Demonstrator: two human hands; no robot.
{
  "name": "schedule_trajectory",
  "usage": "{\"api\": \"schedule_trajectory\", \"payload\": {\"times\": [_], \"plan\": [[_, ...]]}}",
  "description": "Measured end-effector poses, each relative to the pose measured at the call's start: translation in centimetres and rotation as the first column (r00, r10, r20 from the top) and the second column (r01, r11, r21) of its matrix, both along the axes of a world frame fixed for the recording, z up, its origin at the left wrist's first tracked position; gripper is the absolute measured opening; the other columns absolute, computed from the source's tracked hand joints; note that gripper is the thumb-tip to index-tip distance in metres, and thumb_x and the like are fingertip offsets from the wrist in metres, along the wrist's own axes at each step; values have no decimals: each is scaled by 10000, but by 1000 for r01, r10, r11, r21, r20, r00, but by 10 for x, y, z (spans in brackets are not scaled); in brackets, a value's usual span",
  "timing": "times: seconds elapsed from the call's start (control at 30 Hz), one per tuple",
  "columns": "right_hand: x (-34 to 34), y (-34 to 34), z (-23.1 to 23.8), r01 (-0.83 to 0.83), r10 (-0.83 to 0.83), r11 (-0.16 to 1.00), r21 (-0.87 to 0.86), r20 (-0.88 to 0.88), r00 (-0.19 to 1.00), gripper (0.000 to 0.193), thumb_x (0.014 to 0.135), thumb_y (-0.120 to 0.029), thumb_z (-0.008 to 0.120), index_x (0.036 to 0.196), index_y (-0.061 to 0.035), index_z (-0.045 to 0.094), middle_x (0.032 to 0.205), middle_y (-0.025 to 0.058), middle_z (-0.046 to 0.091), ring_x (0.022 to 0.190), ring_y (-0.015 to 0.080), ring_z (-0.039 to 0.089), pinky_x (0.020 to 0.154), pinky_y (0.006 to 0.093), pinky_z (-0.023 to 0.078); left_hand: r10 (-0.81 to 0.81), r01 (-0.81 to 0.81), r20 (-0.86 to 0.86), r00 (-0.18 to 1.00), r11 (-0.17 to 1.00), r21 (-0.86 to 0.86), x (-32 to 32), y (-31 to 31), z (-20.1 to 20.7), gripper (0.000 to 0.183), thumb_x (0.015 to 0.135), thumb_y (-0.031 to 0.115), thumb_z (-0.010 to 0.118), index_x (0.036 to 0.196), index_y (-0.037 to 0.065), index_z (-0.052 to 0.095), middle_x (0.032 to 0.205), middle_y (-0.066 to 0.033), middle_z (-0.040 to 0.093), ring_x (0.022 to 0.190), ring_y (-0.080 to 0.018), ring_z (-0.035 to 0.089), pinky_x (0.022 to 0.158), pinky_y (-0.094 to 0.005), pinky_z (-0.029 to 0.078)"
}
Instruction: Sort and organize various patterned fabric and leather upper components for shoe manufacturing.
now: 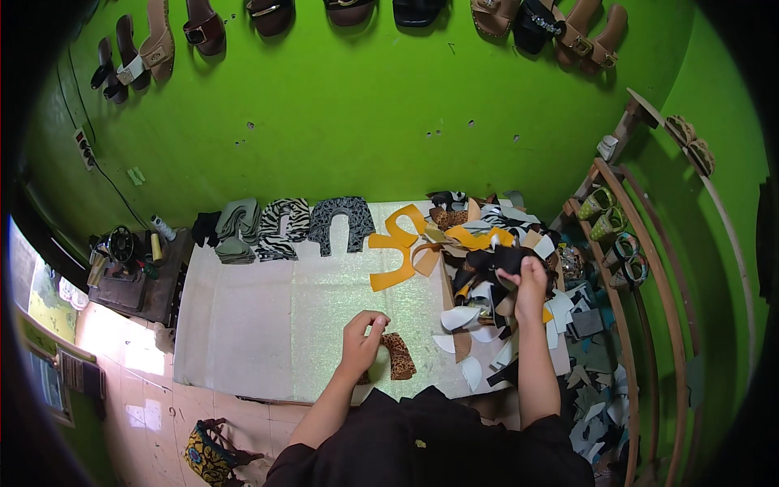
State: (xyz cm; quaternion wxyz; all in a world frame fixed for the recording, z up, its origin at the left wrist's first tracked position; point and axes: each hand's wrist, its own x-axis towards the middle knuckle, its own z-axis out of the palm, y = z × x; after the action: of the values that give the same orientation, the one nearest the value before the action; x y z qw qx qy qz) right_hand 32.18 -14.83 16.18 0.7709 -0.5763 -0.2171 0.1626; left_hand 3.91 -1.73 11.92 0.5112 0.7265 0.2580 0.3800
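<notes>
My left hand is over the near middle of the table, its fingers curled together; whether anything is in them is hidden. Beside it lies a curved leopard-print piece, partly covered by the hand. My right hand reaches over the heap of cut scraps on the right, its fingers closed at a black piece of material. White, yellow, black and patterned offcuts surround that hand. Farther back lie curved yellow pieces.
Along the table's back edge are a grey-patterned arch-shaped piece, zebra-print pieces and green-grey pieces. A sewing machine stands left. On the right is a wooden rack with sandals; more scraps lie below.
</notes>
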Motion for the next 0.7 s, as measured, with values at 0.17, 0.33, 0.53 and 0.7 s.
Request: {"api": "schedule_trajectory", "payload": {"times": [0.17, 0.33, 0.53, 0.7], "plan": [[-47, 20, 61, -59, 59, 961, 270, 10, 998, 218, 968, -200, 395, 861, -32, 482, 834, 61, 563, 800, 172, 607, 751, 322, 527, -155, 200, 142, 978, 897, -395, 3, 10, 0, 295, 944, 213, 423, 927, -16, 608, 820, -88, 611, 761, -159, 593, 722, -268, 461], [-147, 20, 27, -434, 569, 821, -371, 465, 678, 100, 876, -162, 508, 899, -73, 547, 796, 25, 545, 819, 159, 538, 881, 400, 360, -237, 506, 447, 863, 366, -781, -4, 11, 30, 526, 964, 425, 273, 1182, -3, 486, 1028, -154, 606, 901, -221, 615, 827, -326, 479], [-208, 18, -3, -402, 762, 645, -651, 586, 274, 175, 854, -235, 564, 973, -118, 621, 1009, 47, 618, 997, 225, 559, 1025, 571, 143, -316, 365, 233, 920, 472, -803, -35, 31, 24, 298, 920, 142, 486, 1165, -26, 512, 900, -88, 628, 838, -161, 626, 723, -278, 517], [-200, 27, 15, -481, 686, 718, -503, 396, 610, 203, 821, -213, 599, 978, -84, 601, 999, 68, 603, 985, 239, 542, 991, 494, 228, -386, 343, 101, 917, 631, -696, -62, 37, 14, 282, 915, 170, 482, 1131, -5, 531, 817, -16, 574, 731, -110, 560, 675, -234, 455]]}}
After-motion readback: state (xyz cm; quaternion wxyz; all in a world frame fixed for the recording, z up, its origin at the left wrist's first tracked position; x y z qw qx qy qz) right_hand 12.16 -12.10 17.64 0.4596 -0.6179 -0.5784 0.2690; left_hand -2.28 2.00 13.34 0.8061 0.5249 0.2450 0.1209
